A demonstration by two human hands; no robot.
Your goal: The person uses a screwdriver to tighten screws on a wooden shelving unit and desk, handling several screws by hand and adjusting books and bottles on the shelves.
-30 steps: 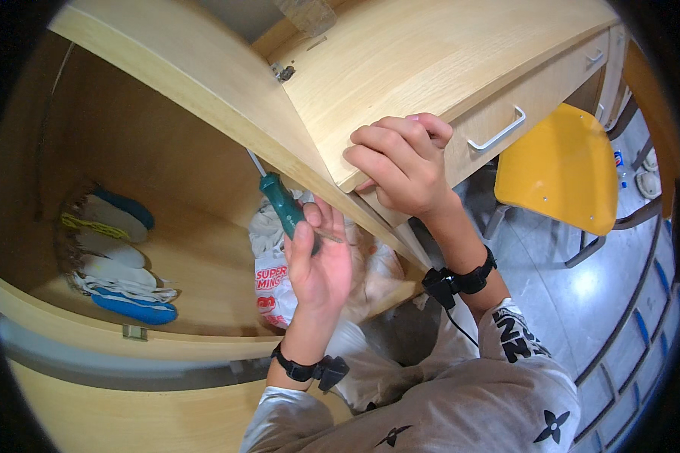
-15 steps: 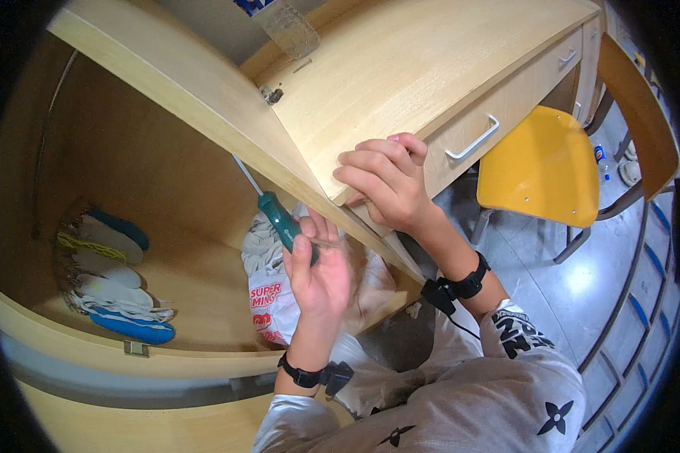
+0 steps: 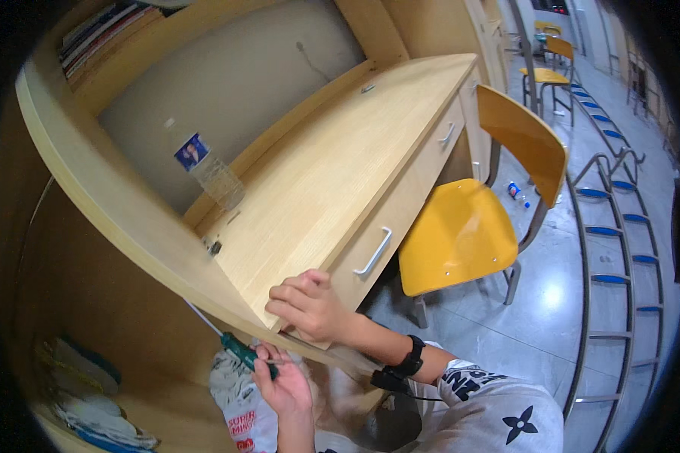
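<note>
My left hand (image 3: 285, 383) is closed around the green handle of a screwdriver (image 3: 239, 351), below the desk top. The screwdriver's metal shaft slants up and left to the inner face of the wooden side panel (image 3: 140, 245), where the panel's edge hides its tip. My right hand (image 3: 310, 308) rests on the front corner of the wooden desk (image 3: 332, 189), fingers curled over the edge beside the panel. Its thumb is largely hidden. A white plastic bag with red print (image 3: 238, 408) sits in the cabinet behind my left hand.
On the desk stand a clear plastic bottle (image 3: 217, 181) and a small dark metal fitting (image 3: 214, 248). A yellow chair (image 3: 461, 234) stands at the drawer (image 3: 381, 226). Metal ladders (image 3: 608, 279) lie to the right. Shoes (image 3: 91, 408) are inside the cabinet.
The view has swung up and right, bringing in the whole desk, the bottle and more floor. My left hand still holds the screwdriver at the panel, and my right hand stays on the desk corner.
</note>
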